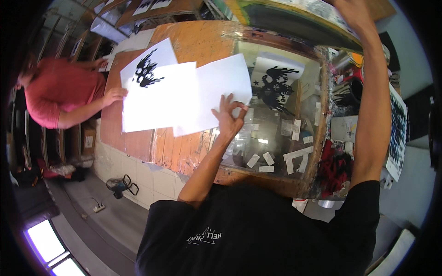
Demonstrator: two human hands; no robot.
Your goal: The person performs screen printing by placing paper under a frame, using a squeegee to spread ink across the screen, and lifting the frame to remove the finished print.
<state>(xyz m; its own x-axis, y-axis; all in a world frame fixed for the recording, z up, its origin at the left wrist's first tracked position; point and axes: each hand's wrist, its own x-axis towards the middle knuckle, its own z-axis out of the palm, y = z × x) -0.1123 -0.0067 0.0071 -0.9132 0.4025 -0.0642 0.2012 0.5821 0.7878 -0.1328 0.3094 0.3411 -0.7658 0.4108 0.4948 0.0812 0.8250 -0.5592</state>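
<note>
My left hand (pixel 229 117) pinches the near right corner of a blank white sheet (pixel 216 87) between thumb and forefinger, its other fingers spread over the paper. The sheet lies partly over the glass of the printing table. To the right of it, a white sheet with a black winged print (pixel 275 87) lies on that glass (pixel 262 142). At the top edge, my right hand (pixel 351 13) reaches to a raised screen printing frame (pixel 294 25) and appears to grip it; its fingertips are cut off by the picture's edge.
At the left, a co-worker in a red shirt (pixel 69 92) touches another white sheet (pixel 159 101), which overlaps a printed sheet (pixel 147 69) on the wooden table (pixel 184 39). Pieces of white tape (pixel 266 159) dot the glass. Cans, dark rags (pixel 334 168) and containers crowd the right side.
</note>
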